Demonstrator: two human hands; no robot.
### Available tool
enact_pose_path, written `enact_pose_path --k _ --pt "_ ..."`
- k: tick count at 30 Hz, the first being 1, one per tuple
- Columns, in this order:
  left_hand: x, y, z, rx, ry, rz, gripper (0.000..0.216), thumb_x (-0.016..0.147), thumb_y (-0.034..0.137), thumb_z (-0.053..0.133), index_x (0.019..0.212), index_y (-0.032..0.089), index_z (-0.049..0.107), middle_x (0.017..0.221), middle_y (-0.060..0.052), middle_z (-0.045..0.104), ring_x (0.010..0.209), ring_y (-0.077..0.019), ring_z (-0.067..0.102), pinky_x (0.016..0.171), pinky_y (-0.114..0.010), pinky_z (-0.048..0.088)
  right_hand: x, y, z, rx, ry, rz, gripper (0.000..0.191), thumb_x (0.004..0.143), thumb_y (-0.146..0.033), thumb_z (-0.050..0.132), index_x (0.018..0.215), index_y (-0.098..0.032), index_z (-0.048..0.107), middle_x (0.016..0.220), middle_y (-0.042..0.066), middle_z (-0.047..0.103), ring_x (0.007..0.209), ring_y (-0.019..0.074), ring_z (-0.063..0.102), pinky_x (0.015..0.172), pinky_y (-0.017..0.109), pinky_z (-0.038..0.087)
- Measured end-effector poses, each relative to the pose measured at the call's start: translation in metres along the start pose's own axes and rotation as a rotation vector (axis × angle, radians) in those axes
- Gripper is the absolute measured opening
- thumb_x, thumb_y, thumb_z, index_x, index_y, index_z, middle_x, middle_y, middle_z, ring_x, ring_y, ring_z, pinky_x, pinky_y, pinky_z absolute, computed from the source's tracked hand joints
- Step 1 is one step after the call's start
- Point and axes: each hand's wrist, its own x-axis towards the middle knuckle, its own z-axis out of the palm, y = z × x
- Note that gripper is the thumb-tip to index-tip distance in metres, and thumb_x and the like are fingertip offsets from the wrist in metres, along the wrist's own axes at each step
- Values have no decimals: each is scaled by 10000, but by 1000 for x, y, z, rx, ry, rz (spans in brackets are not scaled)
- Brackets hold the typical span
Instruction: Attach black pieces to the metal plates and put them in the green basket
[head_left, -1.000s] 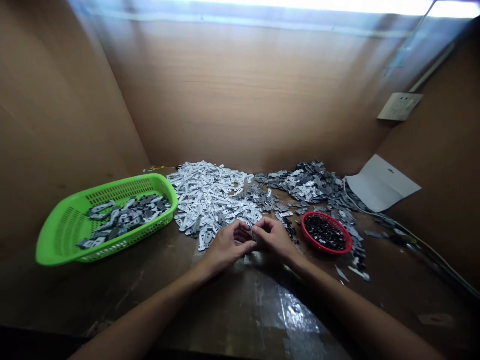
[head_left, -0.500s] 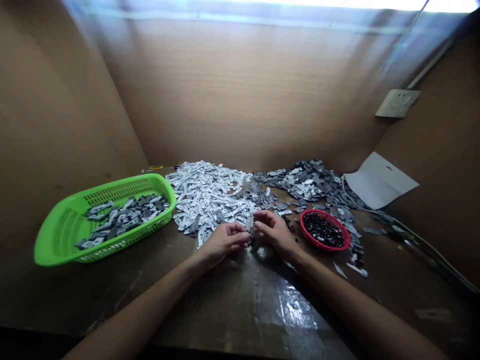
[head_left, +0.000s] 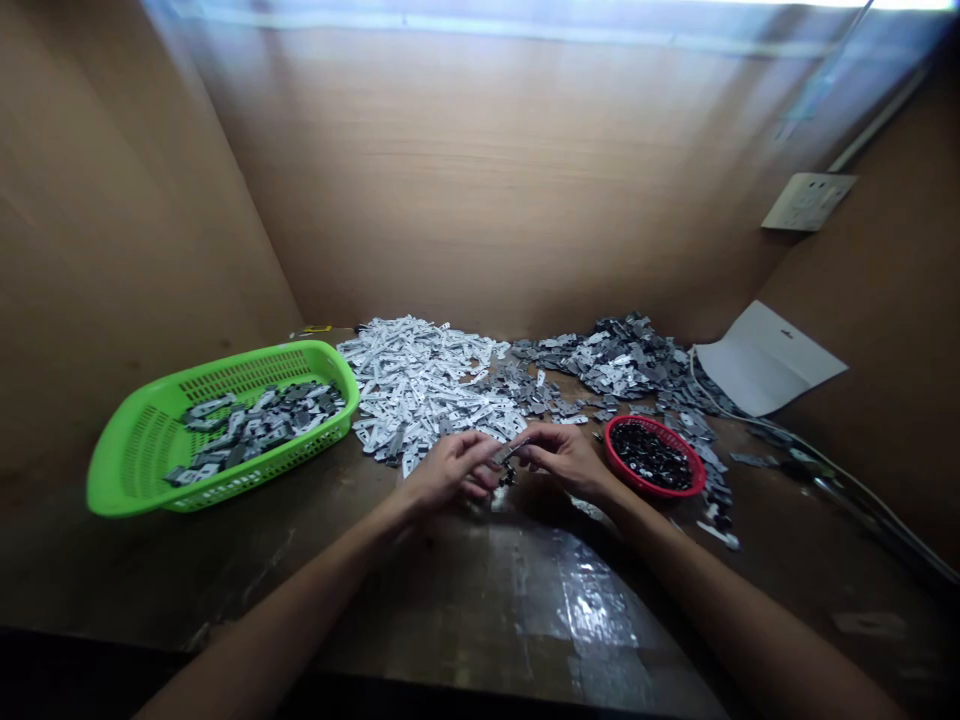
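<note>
My left hand (head_left: 456, 468) and my right hand (head_left: 564, 458) meet over the middle of the table, fingertips closed on one small metal plate (head_left: 513, 450) between them. The plate is tilted, its right end in the right hand's pinch. Small dark parts (head_left: 508, 474) show just beneath it, by the left fingertips; whether they are held or lie on the table I cannot tell. Right behind the hands spreads a heap of light metal plates (head_left: 420, 380). Close to my right wrist stands a red basket (head_left: 701, 478) of small black parts (head_left: 651, 455).
At the left is a green basket (head_left: 112, 490) with metal pieces in it. Darker metal plates (head_left: 630, 355) are piled at the back right. A white sheet (head_left: 769, 360) and a cable (head_left: 840, 470) lie by the right wall, below a socket (head_left: 810, 202). Clear tape (head_left: 600, 610) covers part of the table.
The plate between my hands has turned from roughly upright to a slant rising rightward. My right hand has shifted slightly right. The whole view has moved a little.
</note>
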Motion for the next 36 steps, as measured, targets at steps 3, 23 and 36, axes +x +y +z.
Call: enact_pose_path --k 3,23,36 --pt "2 -2 -5 -363 -164 -279 446 811 470 525 1033 84 540 901 -125 599 704 -124 603 587 -193 484 0 0 0 -63 -21 -98 279 778 -379 569 896 -141 655 871 47 593 796 75 540 743 184 427" --pt "9 -16 -9 -130 44 -328 359 686 395 667 861 97 571 811 -120 651 629 -119 623 498 -133 443 4 16 -3 -899 -100 -83 243 853 -362 456 963 -240 634 957 28 554 899 89 483 746 181 316" --pt "10 -23 -4 -29 33 -309 327 695 367 636 827 72 584 774 -148 654 648 -175 643 497 -165 451 -3 4 -7 -857 44 -123 313 871 -441 398 951 -233 618 1007 18 537 818 64 490 725 178 336"
